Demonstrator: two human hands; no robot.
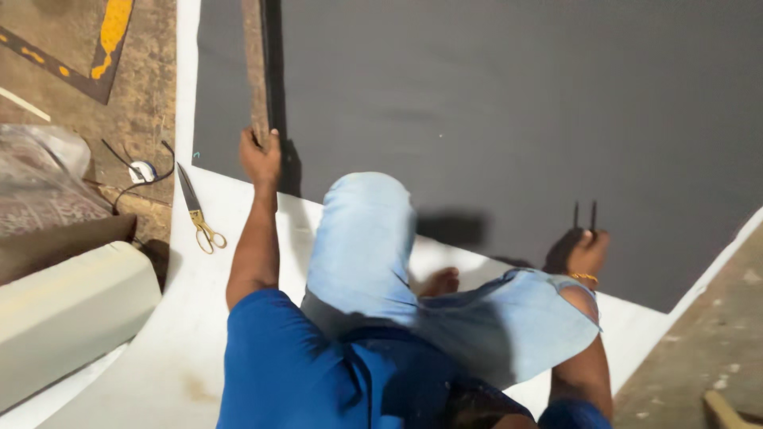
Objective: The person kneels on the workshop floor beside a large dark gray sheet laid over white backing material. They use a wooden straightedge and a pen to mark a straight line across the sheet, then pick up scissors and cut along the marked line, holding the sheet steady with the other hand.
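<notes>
Pressing: left hand [261, 159] grips strip [256, 71] end; strip runs straight away from it
Right hand [586, 253]: closed on dark tool [585, 215], on grey sheet [517, 119]

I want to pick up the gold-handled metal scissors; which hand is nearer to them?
Left. The left hand lies just right of the scissors; the right hand lies far across the dark sheet.

Setting, as I see it: upholstery or tailoring workshop. Evidence: large dark fabric sheet [517, 119] over white underlay [207, 318] on rough floor [699, 342]; brass-handled scissors [199, 214]; foam block [71, 310].
</notes>
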